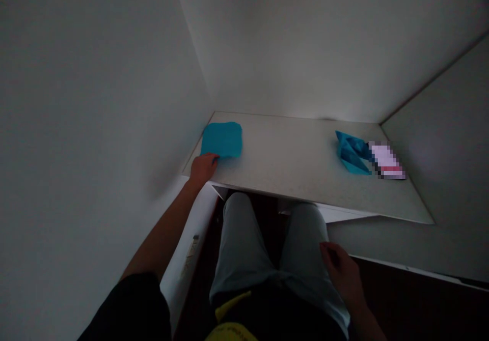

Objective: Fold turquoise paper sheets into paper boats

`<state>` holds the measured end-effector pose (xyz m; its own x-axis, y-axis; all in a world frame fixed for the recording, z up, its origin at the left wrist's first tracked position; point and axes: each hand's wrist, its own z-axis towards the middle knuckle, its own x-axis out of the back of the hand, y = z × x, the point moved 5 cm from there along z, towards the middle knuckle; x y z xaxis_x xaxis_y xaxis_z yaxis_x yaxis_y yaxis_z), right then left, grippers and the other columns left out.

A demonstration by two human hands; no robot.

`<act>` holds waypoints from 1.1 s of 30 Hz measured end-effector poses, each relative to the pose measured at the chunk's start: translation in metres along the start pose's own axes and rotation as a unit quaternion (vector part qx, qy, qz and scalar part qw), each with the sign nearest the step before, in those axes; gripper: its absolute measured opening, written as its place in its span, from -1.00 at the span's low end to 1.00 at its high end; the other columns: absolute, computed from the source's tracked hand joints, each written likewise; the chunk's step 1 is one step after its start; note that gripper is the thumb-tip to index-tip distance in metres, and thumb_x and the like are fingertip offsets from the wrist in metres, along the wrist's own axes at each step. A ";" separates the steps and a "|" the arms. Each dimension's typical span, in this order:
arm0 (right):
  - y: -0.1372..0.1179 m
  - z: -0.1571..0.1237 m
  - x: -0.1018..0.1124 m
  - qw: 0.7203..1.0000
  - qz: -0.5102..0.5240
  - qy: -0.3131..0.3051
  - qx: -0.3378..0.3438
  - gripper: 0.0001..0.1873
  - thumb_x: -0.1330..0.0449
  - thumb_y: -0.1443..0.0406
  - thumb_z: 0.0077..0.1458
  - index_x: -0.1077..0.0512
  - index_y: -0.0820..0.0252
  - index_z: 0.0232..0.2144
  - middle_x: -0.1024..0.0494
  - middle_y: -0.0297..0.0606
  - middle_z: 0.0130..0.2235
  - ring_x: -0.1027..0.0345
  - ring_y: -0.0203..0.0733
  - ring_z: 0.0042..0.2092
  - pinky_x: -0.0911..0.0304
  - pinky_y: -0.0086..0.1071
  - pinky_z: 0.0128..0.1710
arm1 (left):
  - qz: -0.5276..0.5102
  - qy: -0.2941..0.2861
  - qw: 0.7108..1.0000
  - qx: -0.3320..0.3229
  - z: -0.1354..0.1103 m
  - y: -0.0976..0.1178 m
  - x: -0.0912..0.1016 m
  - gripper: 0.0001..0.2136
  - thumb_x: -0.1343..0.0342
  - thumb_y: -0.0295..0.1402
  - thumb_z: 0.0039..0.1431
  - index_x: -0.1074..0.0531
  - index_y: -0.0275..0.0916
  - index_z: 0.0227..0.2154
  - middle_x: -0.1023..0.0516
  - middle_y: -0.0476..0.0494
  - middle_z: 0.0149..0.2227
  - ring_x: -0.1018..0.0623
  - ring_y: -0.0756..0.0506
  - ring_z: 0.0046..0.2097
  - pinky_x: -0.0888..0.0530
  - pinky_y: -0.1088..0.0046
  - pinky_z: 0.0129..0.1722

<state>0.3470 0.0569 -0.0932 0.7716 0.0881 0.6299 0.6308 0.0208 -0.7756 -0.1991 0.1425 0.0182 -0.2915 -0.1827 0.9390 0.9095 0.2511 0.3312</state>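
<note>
My left hand pinches the near edge of a blue sheet of paper at the left end of a white desktop. The sheet looks roughly square with rounded, slightly curled corners. Over my right thigh, my right hand is curled closed, with nothing visible in it. Towards the right end of the desktop sits a folded blue paper piece with pointed corners. Its right side reaches up to a phone with a blurred-out screen.
Pale walls stand to the left, behind and to the right of the desktop. My legs in light trousers are at its front edge. A wall socket shows low on the left. The floor is dark.
</note>
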 end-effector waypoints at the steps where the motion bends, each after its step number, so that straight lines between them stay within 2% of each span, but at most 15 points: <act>1: 0.003 -0.002 0.002 1.000 -0.001 -0.003 -0.002 -0.55 -0.25 -0.17 0.18 -0.68 -0.01 -0.24 -0.80 -0.16 -0.26 -0.74 0.18 -0.27 -0.66 -0.04 -0.24 | -0.012 0.007 1.000 -0.009 -0.003 0.007 0.004 -0.67 -0.03 -0.37 0.43 -0.68 -0.11 0.05 -0.73 -0.28 0.14 -0.68 -0.35 0.20 -0.53 0.00 0.31; 5: 0.008 -0.001 0.012 1.000 -0.006 -0.006 -0.005 -0.57 -0.25 -0.16 0.18 -0.68 -0.02 -0.25 -0.80 -0.16 -0.25 -0.73 0.17 -0.26 -0.65 -0.05 -0.25 | -0.067 0.026 0.995 -0.067 -0.014 0.049 0.029 -0.69 -0.05 -0.28 0.42 -0.67 -0.14 0.02 -0.73 -0.27 0.12 -0.69 -0.32 0.14 -0.57 0.05 0.26; 8: -0.008 0.016 0.021 1.000 0.002 0.001 0.026 -0.58 -0.24 -0.12 0.23 -0.67 0.01 -0.25 -0.77 -0.15 -0.29 -0.67 0.08 -0.31 -0.61 -0.11 -0.28 | -0.124 0.027 0.984 -0.125 -0.020 0.088 0.059 -0.69 -0.10 -0.14 0.42 -0.66 -0.13 -0.01 -0.75 -0.22 -0.02 -0.71 -0.25 0.01 -0.64 0.14 0.12; 10: -0.024 0.033 0.028 0.998 0.013 0.010 0.064 -0.61 -0.27 -0.10 0.24 -0.65 0.04 -0.24 -0.70 -0.18 -0.37 -0.56 0.01 -0.40 -0.55 -0.15 -0.37 | -0.248 -0.004 0.953 -0.176 -0.023 0.113 0.083 -0.71 -0.16 -0.07 0.41 -0.67 -0.11 -0.07 -0.73 -0.17 -0.14 -0.71 -0.22 -0.11 -0.67 0.18 -0.03; 12: -0.042 0.054 0.034 0.994 0.030 0.023 0.098 -0.64 -0.28 -0.07 0.27 -0.62 0.05 -0.26 -0.62 -0.23 -0.43 -0.49 -0.03 -0.44 -0.49 -0.18 -0.43 | -0.355 -0.046 0.917 -0.176 -0.024 0.132 0.104 -0.72 -0.28 -0.01 0.34 -0.67 -0.07 -0.11 -0.71 -0.12 -0.23 -0.69 -0.19 -0.23 -0.67 0.26 -0.23; 13: -0.050 0.065 0.036 0.993 0.043 0.026 0.103 -0.66 -0.28 -0.06 0.31 -0.62 0.04 -0.22 -0.61 -0.23 -0.42 -0.50 -0.02 -0.40 -0.49 -0.19 -0.42 | -0.393 -0.047 0.903 -0.165 -0.022 0.138 0.114 -0.70 -0.34 0.02 0.28 -0.67 -0.07 -0.13 -0.70 -0.12 -0.26 -0.68 -0.18 -0.27 -0.66 0.27 -0.29; 15: -0.068 0.089 0.038 0.989 0.085 0.023 0.123 -0.65 -0.32 -0.06 0.32 -0.59 0.04 -0.11 -0.67 -0.20 -0.30 -0.60 0.01 -0.26 -0.58 -0.14 -0.27 | -0.435 -0.027 0.887 -0.152 -0.015 0.147 0.129 -0.62 -0.43 0.09 0.17 -0.67 -0.05 -0.12 -0.69 -0.13 -0.27 -0.69 -0.22 -0.25 -0.67 0.23 -0.30; 17: -0.086 0.116 0.037 0.975 0.167 0.021 0.145 -0.50 -0.39 -0.11 0.28 -0.52 0.01 0.09 -0.72 -0.11 -0.06 -0.67 0.06 -0.06 -0.62 -0.01 0.00 | -0.454 0.004 0.879 -0.144 0.000 0.151 0.135 -0.58 -0.46 0.13 0.11 -0.67 -0.05 -0.15 -0.68 -0.13 -0.27 -0.70 -0.25 -0.21 -0.69 0.20 -0.28; 20: -0.110 0.157 0.024 0.946 0.284 -0.064 0.143 -0.26 -0.34 -0.23 0.29 -0.32 -0.10 0.33 -0.60 0.03 0.28 -0.60 0.13 0.22 -0.57 0.11 0.18 | -0.478 0.028 0.868 -0.129 0.032 0.149 0.119 -0.60 -0.44 0.12 0.13 -0.66 -0.07 -0.18 -0.66 -0.12 -0.28 -0.69 -0.23 -0.19 -0.68 0.24 -0.27; 23: -0.122 0.195 0.014 0.916 0.364 -0.137 0.099 -0.12 -0.28 -0.29 0.29 -0.14 -0.15 0.44 -0.53 0.08 0.36 -0.60 0.16 0.24 -0.60 0.12 0.13 | -0.483 0.028 0.868 -0.110 0.071 0.141 0.078 -0.61 -0.42 0.08 0.15 -0.67 -0.11 -0.17 -0.69 -0.14 -0.25 -0.67 -0.18 -0.19 -0.65 0.33 -0.25; 26: -0.118 0.227 0.020 0.910 0.385 -0.136 0.069 -0.07 -0.31 -0.28 0.27 -0.08 -0.13 0.46 -0.58 0.05 0.29 -0.64 0.15 0.15 -0.63 0.12 0.08 | -0.436 0.009 0.897 -0.071 0.110 0.128 0.031 -0.52 -0.33 0.10 0.16 -0.67 -0.18 -0.07 -0.73 -0.23 -0.18 -0.66 -0.17 -0.20 -0.63 0.32 -0.25; 28: -0.109 0.240 0.032 0.923 0.356 -0.122 0.086 -0.03 -0.38 -0.22 0.24 -0.06 -0.15 0.47 -0.61 -0.01 0.22 -0.67 0.11 0.09 -0.62 0.12 0.11 | -0.345 0.001 0.937 -0.049 0.135 0.119 0.005 -0.47 -0.25 0.10 0.16 -0.67 -0.21 0.00 -0.74 -0.26 -0.18 -0.66 -0.19 -0.23 -0.62 0.28 -0.25; 29: -0.105 0.245 0.039 0.931 0.334 -0.110 0.103 -0.04 -0.41 -0.18 0.24 -0.06 -0.16 0.47 -0.62 -0.04 0.21 -0.67 0.08 0.09 -0.60 0.12 0.15 | -0.323 -0.009 0.945 -0.046 0.147 0.115 -0.006 -0.48 -0.27 0.08 0.13 -0.69 -0.21 -0.02 -0.74 -0.27 -0.19 -0.67 -0.20 -0.24 -0.62 0.25 -0.23; 31: -0.099 0.250 0.054 0.947 0.282 -0.075 0.138 -0.13 -0.41 -0.12 0.28 -0.14 -0.16 0.44 -0.61 -0.07 0.20 -0.64 0.04 0.13 -0.54 0.10 0.23 | -0.295 -0.021 0.954 -0.045 0.169 0.109 -0.022 -0.55 -0.35 0.03 0.05 -0.72 -0.18 -0.11 -0.74 -0.25 -0.23 -0.66 -0.23 -0.25 -0.62 0.22 -0.21; 33: -0.099 0.253 0.063 0.962 0.215 -0.042 0.166 -0.32 -0.38 -0.10 0.33 -0.31 -0.09 0.34 -0.62 -0.09 0.16 -0.61 0.03 0.17 -0.49 0.07 0.27 | -0.277 -0.028 0.959 -0.055 0.188 0.108 -0.033 -0.63 -0.41 -0.04 0.00 -0.73 -0.13 -0.18 -0.75 -0.23 -0.23 -0.65 -0.24 -0.23 -0.62 0.20 -0.14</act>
<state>0.3131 0.3126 0.0130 0.9373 0.2394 0.2532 0.1833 0.2790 -0.9426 -0.1464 0.3544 0.0401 -0.7522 -0.2065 0.6258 0.6348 0.0279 0.7722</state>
